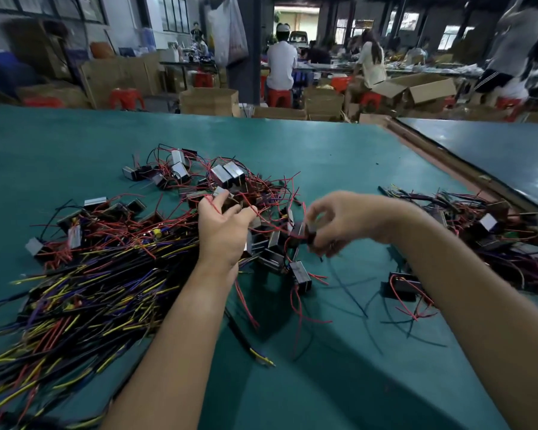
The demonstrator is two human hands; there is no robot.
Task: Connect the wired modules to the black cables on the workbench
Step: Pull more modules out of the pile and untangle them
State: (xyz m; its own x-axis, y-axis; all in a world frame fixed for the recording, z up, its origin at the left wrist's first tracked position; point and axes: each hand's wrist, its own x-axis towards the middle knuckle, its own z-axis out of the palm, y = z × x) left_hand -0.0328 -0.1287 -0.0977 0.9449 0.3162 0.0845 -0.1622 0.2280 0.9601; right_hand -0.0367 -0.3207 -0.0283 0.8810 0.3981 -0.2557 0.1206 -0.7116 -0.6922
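Observation:
A heap of small black and silver modules (221,176) with thin red wires lies mid-table. My left hand (222,226) reaches into it, its fingers curled round red wires and a module. My right hand (339,223) is blurred and pinches a small black module (302,231) with red and dark wires hanging below it. A big bundle of black cables (84,293) with yellow, red and purple ends lies at the left. One black cable (246,339) lies under my left forearm.
A second pile of modules with cables (479,231) lies at the right, near the green workbench (339,156) edge. A loose black module (401,285) sits by my right forearm. Beyond the bench are cardboard boxes (210,100), red stools and seated people.

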